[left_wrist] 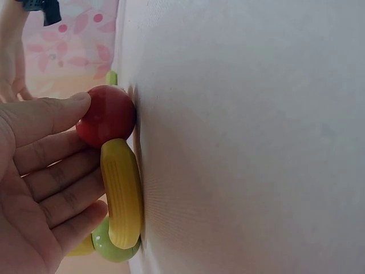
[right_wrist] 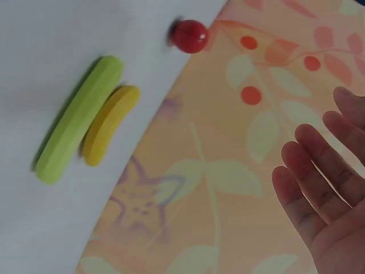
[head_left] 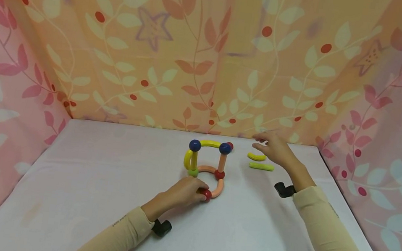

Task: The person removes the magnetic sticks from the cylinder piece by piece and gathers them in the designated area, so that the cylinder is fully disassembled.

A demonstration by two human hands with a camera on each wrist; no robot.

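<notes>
A frame of rods and balls stands mid-table, with two blue balls (head_left: 195, 145) on upright rods and a yellow curved rod (head_left: 210, 143) between them. At its near corner the left hand (head_left: 185, 192) holds a red ball (head_left: 206, 195) between thumb and fingers; the left wrist view shows the thumb on this red ball (left_wrist: 107, 116), beside a yellow rod (left_wrist: 122, 194). The right hand (head_left: 276, 149) hovers empty, fingers loosely extended, above a yellow curved piece (head_left: 256, 157) and a green stick (head_left: 261, 166). In the right wrist view, that hand (right_wrist: 328, 188) is apart from both.
Another red ball (right_wrist: 190, 36) lies near the table's back edge, behind the frame in the head view. Patterned cloth walls (head_left: 194, 57) enclose the white table (head_left: 100, 197) at the back and sides.
</notes>
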